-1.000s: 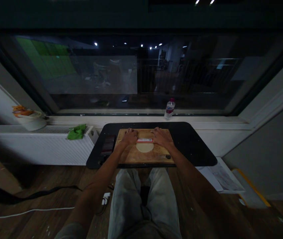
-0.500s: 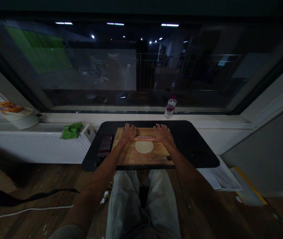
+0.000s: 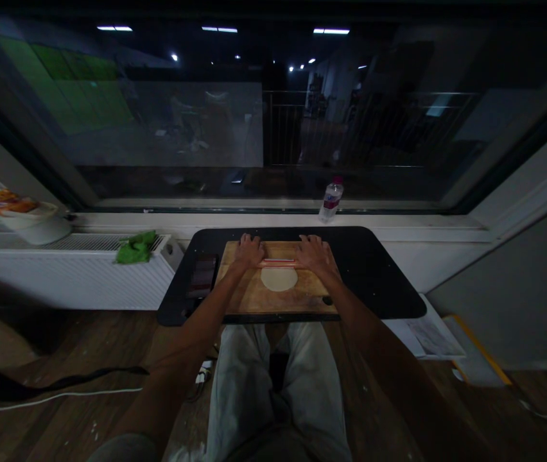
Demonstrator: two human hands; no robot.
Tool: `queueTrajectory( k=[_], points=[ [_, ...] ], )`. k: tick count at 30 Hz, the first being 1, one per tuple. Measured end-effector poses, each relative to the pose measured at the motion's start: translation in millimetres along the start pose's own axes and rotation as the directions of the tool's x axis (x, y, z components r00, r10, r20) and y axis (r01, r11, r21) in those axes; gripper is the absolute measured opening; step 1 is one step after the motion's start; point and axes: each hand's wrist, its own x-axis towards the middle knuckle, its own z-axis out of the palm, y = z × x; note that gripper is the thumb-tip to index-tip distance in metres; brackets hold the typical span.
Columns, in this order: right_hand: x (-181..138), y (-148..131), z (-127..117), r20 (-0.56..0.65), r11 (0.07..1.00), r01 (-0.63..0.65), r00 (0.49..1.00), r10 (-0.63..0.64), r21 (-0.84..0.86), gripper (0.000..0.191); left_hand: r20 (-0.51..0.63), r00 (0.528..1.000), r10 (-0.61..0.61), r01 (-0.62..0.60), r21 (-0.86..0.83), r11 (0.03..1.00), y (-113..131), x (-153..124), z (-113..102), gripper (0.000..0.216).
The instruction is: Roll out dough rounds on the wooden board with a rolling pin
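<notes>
A wooden board (image 3: 254, 299) lies on a black table (image 3: 370, 269) over my knees. A flat round of pale dough (image 3: 279, 279) sits in the middle of the board. A rolling pin (image 3: 279, 262) with a red and white label lies across the board just beyond the dough's far edge. My left hand (image 3: 248, 250) presses flat on the pin's left end, fingers stretched forward. My right hand (image 3: 316, 252) lies flat on its right end the same way.
A dark phone-like object (image 3: 203, 278) lies on the table left of the board. A water bottle (image 3: 331, 200) stands on the windowsill. A green cloth (image 3: 135, 248) rests on the radiator, a white bowl (image 3: 33, 226) further left. Cables (image 3: 52, 385) cross the wooden floor.
Both hands have rolled the pin away from me, from over the dough's far part to just beyond its edge. The view has tipped slightly.
</notes>
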Motion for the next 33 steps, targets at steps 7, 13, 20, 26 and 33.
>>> queueTrajectory(
  k=[7, 13, 20, 26, 33],
  points=[
    [-17.7, -5.6, -5.3, -0.008, 1.000, 0.005, 1.000, -0.005, 0.008, 0.058, 0.031, 0.997, -0.071, 0.069, 0.044, 0.997, 13.1, -27.7, -10.9, 0.044],
    [-32.4, -7.9, -2.4, -0.028, 0.999, 0.037, 0.999, -0.037, 0.003, 0.067, -0.004, 0.999, -0.047, 0.047, 0.062, 0.997, 19.2, -47.5, -12.4, 0.046],
    [-51.4, -8.8, -1.6, -0.039, 0.998, 0.055, 0.998, -0.055, -0.001, 0.071, -0.012, 1.000, -0.021, 0.022, 0.062, 0.998, 22.6, -62.8, -14.5, 0.042],
    [-65.9, -7.3, 3.1, -0.073, 0.997, 0.075, 0.995, -0.074, 0.000, 0.063, -0.016, 1.000, 0.005, -0.004, 0.073, 0.997, 23.6, -78.5, -15.8, 0.034],
    [-76.9, -12.2, 3.5, -0.088, 0.998, 0.054, 0.995, -0.052, 0.014, 0.055, -0.058, 0.998, 0.005, -0.003, 0.039, 0.999, 27.1, -94.3, -14.9, 0.038]
  ],
)
